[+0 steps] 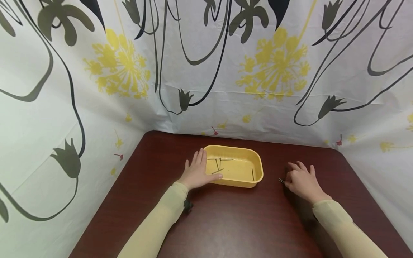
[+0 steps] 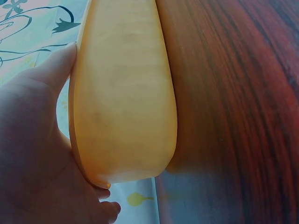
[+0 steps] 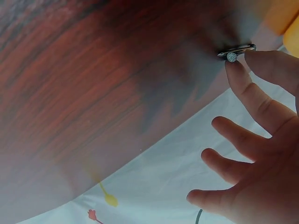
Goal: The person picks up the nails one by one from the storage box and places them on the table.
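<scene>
A yellow plastic tray point(image 1: 237, 182) stands on the dark red-brown table, with several thin nails point(image 1: 253, 174) lying loose on its floor. My left hand point(image 1: 196, 172) rests against the tray's left end, fingers stretched along the rim and thumb over the front edge. In the left wrist view the tray's outer wall point(image 2: 126, 102) fills the middle, with that thumb touching its rim. To the right of the tray, my right hand point(image 1: 303, 182) pinches small metal nails point(image 3: 231, 57) between thumb and index finger, low over the table. Its other fingers are spread apart.
The table point(image 1: 226, 218) has rounded far corners. A white patterned sheet point(image 1: 206, 79) hangs along its back and both sides. A dark strap or device point(image 1: 188, 205) sits at the left wrist.
</scene>
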Motion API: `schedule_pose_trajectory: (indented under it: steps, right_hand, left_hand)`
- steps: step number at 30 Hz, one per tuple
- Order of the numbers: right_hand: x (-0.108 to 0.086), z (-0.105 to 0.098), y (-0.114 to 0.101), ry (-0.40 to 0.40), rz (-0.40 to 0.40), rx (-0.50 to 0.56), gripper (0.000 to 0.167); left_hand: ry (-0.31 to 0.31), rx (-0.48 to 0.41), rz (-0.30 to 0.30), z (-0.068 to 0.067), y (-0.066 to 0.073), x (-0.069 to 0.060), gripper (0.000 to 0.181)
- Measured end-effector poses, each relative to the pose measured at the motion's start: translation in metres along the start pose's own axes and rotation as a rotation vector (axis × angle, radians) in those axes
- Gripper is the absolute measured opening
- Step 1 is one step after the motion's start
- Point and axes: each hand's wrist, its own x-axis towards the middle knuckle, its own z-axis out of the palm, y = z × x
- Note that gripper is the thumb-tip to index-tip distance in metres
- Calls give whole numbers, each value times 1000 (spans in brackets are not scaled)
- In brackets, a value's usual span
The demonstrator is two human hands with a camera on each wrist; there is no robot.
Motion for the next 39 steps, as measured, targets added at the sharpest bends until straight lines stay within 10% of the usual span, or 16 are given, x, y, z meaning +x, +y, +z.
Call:
schedule_pose_trajectory:
  steps: [15,39]
  right_hand:
    - [0,-1,-1,13,10,10,2]
    - [36,-29,-30,124,-17,48,41]
  left_hand:
    - [2,6,1,-1,1,-1,129]
    - [5,3,5,-2,1,-1,128]
